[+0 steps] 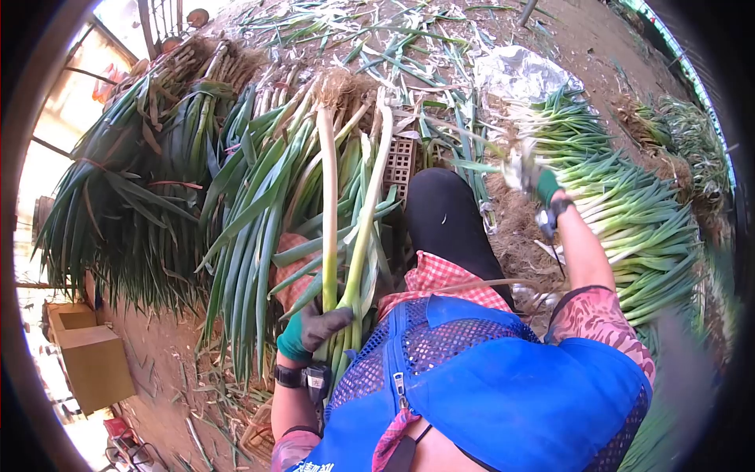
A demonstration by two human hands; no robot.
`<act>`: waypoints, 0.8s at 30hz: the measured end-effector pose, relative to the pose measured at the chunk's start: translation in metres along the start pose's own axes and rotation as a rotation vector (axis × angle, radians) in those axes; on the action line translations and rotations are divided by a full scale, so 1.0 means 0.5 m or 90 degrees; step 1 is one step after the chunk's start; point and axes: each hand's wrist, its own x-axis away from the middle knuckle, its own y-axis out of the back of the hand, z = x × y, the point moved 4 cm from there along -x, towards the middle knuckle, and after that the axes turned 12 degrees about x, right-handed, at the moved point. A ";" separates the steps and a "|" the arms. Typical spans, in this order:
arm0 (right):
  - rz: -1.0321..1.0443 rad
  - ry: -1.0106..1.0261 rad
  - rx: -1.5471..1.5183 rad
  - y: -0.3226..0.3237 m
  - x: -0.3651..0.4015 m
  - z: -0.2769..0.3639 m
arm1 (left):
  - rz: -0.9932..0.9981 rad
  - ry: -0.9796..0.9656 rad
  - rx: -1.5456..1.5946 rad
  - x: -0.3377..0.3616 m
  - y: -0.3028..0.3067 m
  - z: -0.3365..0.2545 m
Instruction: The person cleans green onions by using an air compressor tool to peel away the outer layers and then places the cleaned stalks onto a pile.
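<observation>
Gloved in green and grey, my left hand [316,330] is closed around the green stalks of long leeks [329,197], whose white ends point away from me. More leeks with roots [259,212] lie in a pile just left of them. My right hand [536,179], also in a green glove, is stretched out to the right beside a row of leeks with pale stems [621,204]. Its fingers are smeared by motion, and what they hold, if anything, cannot be made out. Thin leaves lie near those fingers.
Large tied bundles of leeks [134,189] stand at the left. A brown plastic crate [399,164] is beyond my knee. A silvery sheet [523,72] lies at the back right. A yellowish box [94,358] is at the lower left. Leaf scraps and roots litter the ground.
</observation>
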 end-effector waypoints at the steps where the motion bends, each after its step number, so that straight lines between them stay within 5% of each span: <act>1: 0.185 0.108 0.233 -0.040 0.073 0.033 | 0.009 0.014 0.014 -0.003 -0.005 -0.006; 2: 0.327 0.251 0.384 -0.072 0.155 0.070 | 0.016 0.028 0.027 -0.004 -0.012 -0.019; 3: 0.576 0.011 0.198 -0.096 0.209 0.064 | 0.021 0.042 0.040 -0.006 -0.016 -0.027; 6: 0.568 0.013 0.376 -0.296 0.259 -0.056 | 0.043 0.022 0.009 -0.013 -0.020 -0.035; 9: 0.508 0.038 0.445 -0.124 0.176 0.103 | 0.037 -0.016 -0.039 -0.019 -0.024 -0.044; 11: 0.350 0.115 0.442 -0.045 0.005 0.163 | 0.049 -0.028 -0.032 -0.020 -0.025 -0.049; 12: 0.104 0.236 0.355 -0.024 -0.136 0.156 | 0.054 -0.023 -0.038 -0.023 -0.025 -0.054; 13: -0.005 0.125 0.103 0.066 -0.283 0.169 | 0.057 -0.017 -0.043 -0.028 -0.025 -0.059; 15: -0.361 0.121 -0.024 0.386 -0.194 0.374 | 0.050 0.018 -0.034 -0.031 -0.021 -0.070; 17: -0.248 0.248 -0.291 0.412 -0.251 0.437 | 0.033 0.029 -0.018 -0.032 -0.017 -0.086; 21: -0.148 0.609 0.109 0.325 -0.213 0.654 | -0.024 -0.055 0.005 -0.059 -0.035 -0.140; 24: 0.265 0.425 -0.528 0.322 -0.060 0.777 | -0.088 -0.102 -0.049 -0.096 -0.027 -0.165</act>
